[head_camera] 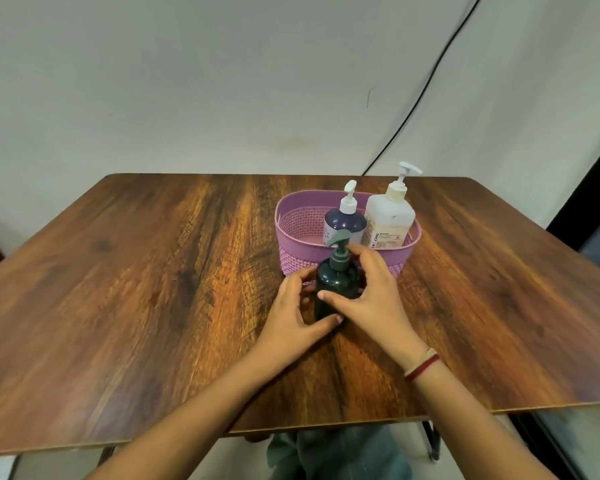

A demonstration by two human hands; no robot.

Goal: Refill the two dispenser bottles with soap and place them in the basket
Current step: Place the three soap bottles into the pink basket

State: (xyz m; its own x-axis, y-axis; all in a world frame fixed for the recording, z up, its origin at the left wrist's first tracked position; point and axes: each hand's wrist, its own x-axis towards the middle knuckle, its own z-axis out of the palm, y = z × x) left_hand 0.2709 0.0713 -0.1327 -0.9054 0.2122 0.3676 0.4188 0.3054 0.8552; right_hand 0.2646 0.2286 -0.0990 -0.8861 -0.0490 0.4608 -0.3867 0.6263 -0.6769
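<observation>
A dark green dispenser bottle (336, 280) with a grey-green pump stands upright on the wooden table (153, 289), just in front of the purple basket (293, 233). My left hand (297, 311) grips its lower body from the left, thumb across the front. My right hand (374, 296) wraps it from the right, fingers up near the pump collar. Inside the basket stand a purple bottle (345, 225) with a white pump and a larger white bottle (388, 220) with a white pump and a printed label.
A black cable (426, 84) runs down the pale wall behind the table's far right corner. The table's front edge lies close to my body, with my knees below it. A red and cream band circles my right wrist (423, 365).
</observation>
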